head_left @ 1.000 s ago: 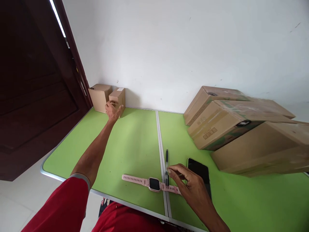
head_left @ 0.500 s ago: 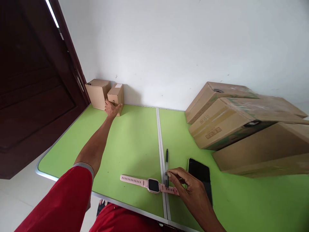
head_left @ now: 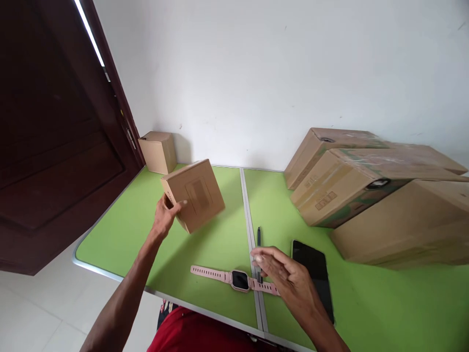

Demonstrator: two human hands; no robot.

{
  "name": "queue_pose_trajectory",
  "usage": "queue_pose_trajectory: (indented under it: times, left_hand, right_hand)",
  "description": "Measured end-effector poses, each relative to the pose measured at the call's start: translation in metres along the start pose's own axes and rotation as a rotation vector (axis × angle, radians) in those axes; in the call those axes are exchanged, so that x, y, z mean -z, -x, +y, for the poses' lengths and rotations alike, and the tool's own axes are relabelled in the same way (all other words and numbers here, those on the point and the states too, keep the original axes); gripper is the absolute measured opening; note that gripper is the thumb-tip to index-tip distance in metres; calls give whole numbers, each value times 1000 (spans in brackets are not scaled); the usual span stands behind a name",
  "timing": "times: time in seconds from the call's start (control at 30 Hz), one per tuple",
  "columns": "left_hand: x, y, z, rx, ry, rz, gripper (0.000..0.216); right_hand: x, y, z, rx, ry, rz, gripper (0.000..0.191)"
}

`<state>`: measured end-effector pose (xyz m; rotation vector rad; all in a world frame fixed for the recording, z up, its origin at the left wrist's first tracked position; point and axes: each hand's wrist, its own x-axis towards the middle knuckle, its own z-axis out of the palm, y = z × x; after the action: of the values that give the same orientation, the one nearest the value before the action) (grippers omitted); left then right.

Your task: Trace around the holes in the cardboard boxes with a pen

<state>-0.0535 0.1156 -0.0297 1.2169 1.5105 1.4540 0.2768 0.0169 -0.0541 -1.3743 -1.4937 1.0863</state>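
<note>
My left hand point(head_left: 166, 213) is closed on one end of a small cardboard box point(head_left: 200, 195), thumb on its broad printed face. The box is tilted and held above the green table. My right hand point(head_left: 284, 274) hovers over a dark pen point(head_left: 259, 237) and the strap end of a pink smartwatch point(head_left: 240, 280). Its fingers are stretched out, loosely curved, and nothing shows in them. The pen lies along the table's seam, crossing the watch strap, and is partly hidden by this hand. A black phone point(head_left: 311, 266) lies just right of it.
Another small cardboard box point(head_left: 157, 151) stands at the far left corner by the dark door point(head_left: 54, 137). Several larger cardboard boxes point(head_left: 366, 186) lean together on the right. A white wall point(head_left: 234, 83) runs behind the green table point(head_left: 120, 234).
My left hand has lifted the small box from beside the other one and brought it nearer and rightward, turning its broad face toward me. My right hand's fingers have straightened over the pen.
</note>
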Motion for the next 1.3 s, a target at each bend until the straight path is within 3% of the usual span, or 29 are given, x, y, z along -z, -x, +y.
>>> queue_pose_trajectory:
  times: [0.17, 0.3, 0.47, 0.73, 0.97, 1.13, 1.3]
  left_hand:
    - [1, 64, 21, -8, 122, -143, 65]
    - [-4, 86, 32, -33, 142, -165, 68]
    - [0, 104, 37, -118, 157, -208, 71]
    - [1, 133, 51, -138, 209, -312, 70]
    - [1, 143, 52, -74, 245, -348, 76]
    - [-11, 155, 67, 112, 206, -184, 90]
    - [-25, 156, 79, 56, 185, -215, 98]
  right_hand:
    - [-20, -10, -27, 65, -164, 38, 75]
    - [-30, -8, -33, 104, -209, 26, 86]
    - [-28, -3, -22, -9, -169, 237, 90]
    - [-19, 14, -16, -108, -455, -188, 85]
    - [-20, 25, -7, -147, -644, -200, 81]
    - [-17, 23, 6, -65, -637, -261, 78]
    - [-17, 32, -4, -124, -649, -139, 82]
